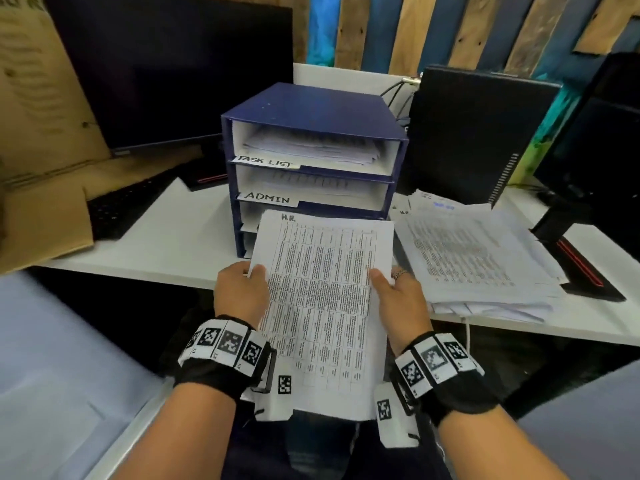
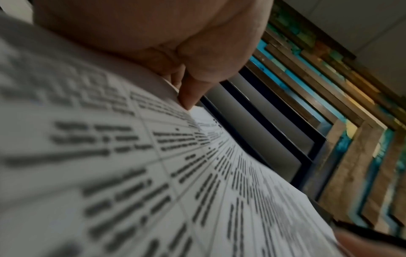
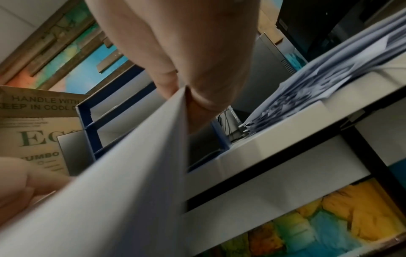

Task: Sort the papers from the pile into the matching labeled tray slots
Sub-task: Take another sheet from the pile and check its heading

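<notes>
I hold a printed paper marked "H.R." at its top, just in front of the blue tray organiser. My left hand pinches its left edge, thumb on top; the thumb tip shows in the left wrist view on the sheet. On the opposite edge my right hand pinches the paper with thumb above and fingers below. The organiser's upper slots read "TASK LIST" and "ADMIN", both holding sheets. The held paper hides the lower slots. The pile of papers lies to the right.
The white desk carries a dark monitor and keyboard at left, beside a cardboard box. A black computer case stands behind the pile. Another monitor's stand sits at far right.
</notes>
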A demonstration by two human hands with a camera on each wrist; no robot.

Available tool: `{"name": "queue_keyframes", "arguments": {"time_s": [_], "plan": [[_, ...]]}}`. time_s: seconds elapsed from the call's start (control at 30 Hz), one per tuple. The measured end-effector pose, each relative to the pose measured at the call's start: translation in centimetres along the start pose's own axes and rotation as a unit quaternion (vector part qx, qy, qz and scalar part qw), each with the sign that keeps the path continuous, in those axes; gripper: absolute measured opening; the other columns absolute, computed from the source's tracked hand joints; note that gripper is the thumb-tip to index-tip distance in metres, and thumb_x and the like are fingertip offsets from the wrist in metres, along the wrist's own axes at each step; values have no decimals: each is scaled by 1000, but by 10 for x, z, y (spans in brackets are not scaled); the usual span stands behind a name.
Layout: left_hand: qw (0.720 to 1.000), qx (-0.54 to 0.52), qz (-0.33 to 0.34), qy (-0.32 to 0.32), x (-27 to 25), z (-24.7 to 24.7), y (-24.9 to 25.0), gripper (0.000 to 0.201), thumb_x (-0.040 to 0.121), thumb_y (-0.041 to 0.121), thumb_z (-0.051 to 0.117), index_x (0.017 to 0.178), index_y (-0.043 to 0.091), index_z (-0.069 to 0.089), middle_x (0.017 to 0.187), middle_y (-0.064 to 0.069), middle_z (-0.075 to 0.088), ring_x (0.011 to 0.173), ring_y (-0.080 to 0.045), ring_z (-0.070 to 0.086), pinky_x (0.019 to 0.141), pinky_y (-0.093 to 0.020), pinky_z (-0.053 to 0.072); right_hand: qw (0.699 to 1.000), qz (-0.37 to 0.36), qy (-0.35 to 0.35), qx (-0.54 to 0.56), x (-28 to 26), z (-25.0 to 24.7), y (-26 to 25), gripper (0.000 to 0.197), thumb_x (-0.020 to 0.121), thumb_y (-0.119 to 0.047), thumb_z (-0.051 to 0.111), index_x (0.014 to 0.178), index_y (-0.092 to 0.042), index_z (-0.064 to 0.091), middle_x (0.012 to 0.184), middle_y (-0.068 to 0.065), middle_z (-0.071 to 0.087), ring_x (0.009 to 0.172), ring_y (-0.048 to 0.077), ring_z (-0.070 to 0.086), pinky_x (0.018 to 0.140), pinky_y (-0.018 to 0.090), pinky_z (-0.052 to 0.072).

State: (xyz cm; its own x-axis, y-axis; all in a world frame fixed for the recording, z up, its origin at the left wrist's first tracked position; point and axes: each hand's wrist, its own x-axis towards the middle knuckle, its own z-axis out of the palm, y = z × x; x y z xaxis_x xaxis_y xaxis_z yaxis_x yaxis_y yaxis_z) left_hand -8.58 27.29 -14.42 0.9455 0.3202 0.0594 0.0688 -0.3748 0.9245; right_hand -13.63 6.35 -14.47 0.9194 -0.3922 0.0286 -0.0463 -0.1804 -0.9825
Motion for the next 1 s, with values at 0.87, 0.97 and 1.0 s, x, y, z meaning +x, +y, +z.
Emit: {"name": "queue_keyframes", "arguments": {"time_s": [0.87,0.97,1.0], "plan": [[969,-217,-111,-47,78,2,31,31,100,6,48,129,-4,50,54,-7,66,50,-17,59,60,-30,57,992,64,90,63,61,40,-40,25,90,-3,67,113,-9,61,64,6,71,56,19,64,61,34,55],[969,-222,-105,-26,88,19,41,21,99,7,53,118,1,58,63,-11,70,51,-18,64,73,-36,61,996,25,82,8,54,35,-35,24,93,-8,66,117,-14,63,77,4,75,66,17,72,78,38,62],[972,-215,-96,-20,91,22,42,11,97,7,55,98,2,64,64,-10,71,51,-18,66,73,-37,61,997,11,76,-15,53,34,-34,22,95,-9,63,117,-14,64,83,4,75,69,16,73,80,38,62]]}}
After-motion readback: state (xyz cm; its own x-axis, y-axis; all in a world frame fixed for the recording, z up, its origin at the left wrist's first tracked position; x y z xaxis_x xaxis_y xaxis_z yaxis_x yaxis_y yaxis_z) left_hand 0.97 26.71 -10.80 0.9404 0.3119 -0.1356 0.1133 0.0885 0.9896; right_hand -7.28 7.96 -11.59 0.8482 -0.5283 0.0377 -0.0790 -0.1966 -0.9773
